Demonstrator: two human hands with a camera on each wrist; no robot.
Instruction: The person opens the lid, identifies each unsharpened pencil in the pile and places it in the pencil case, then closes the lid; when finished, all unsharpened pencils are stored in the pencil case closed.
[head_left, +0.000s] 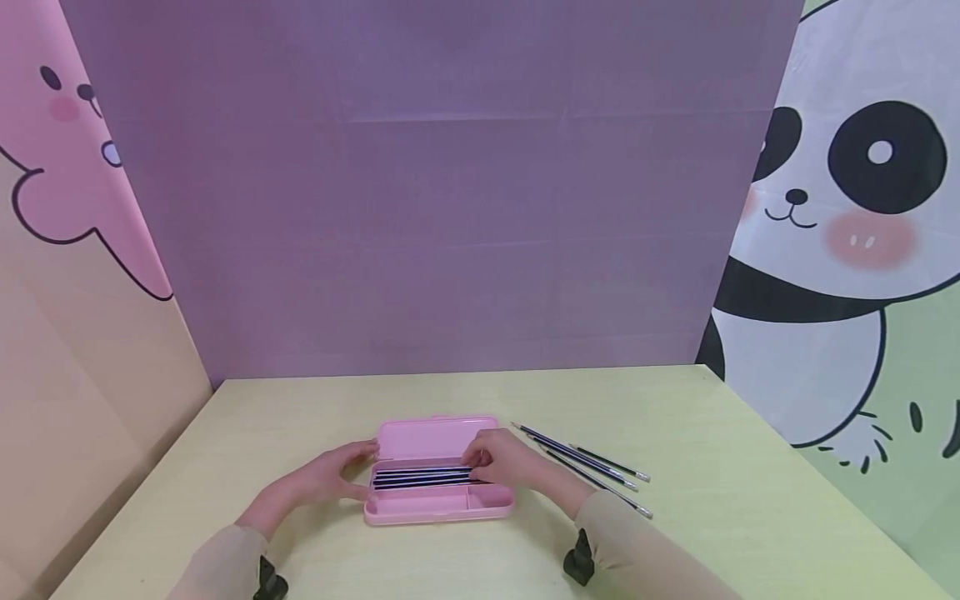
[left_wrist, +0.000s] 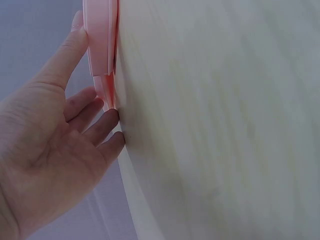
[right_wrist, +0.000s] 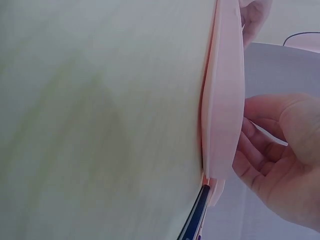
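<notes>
An open pink pencil case (head_left: 420,505) lies with its lid (head_left: 427,438) folded back. Several dark striped pencils (head_left: 422,477) lie side by side in its long compartment. At the case's left end, my left hand (head_left: 330,477) holds it between the thumb at the near corner and the fingers by the lid; the left wrist view shows this hand (left_wrist: 65,135) against the pink end (left_wrist: 100,40). My right hand (head_left: 510,458) reaches into the right part of the case, fingertips curled on the pencil ends. The case's wall (right_wrist: 227,95) partly hides the fingertips of this hand (right_wrist: 285,145) in the right wrist view.
Several loose pencils (head_left: 577,454) lie slanted on the pale table (head_left: 300,408), to the right of the case and close to my right forearm. A purple cloth (head_left: 450,208) hangs behind the table, with cartoon-printed panels (head_left: 847,350) at the sides.
</notes>
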